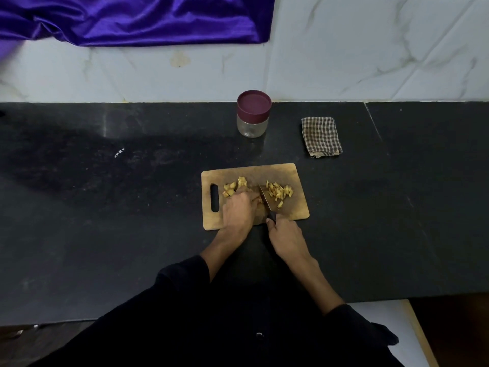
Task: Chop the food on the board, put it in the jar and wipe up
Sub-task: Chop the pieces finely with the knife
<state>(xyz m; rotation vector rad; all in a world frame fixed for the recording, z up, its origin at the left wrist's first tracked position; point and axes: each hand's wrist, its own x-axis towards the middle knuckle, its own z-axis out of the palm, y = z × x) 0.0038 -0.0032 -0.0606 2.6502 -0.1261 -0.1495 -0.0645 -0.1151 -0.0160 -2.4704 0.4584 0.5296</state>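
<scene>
The person's right hand grips the dark-handled knife while the left hand pins small, probably slippery yellow food pieces on the wooden board.

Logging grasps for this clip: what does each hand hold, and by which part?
Right hand holds the knife by its dark handle. Left hand presses down on the uncut food on the board; its fingertips are hidden.

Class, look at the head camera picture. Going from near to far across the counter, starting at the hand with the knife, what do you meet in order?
right hand gripping the knife → cutting board with the chopped food → checked cloth → lidded jar → marble wall
</scene>
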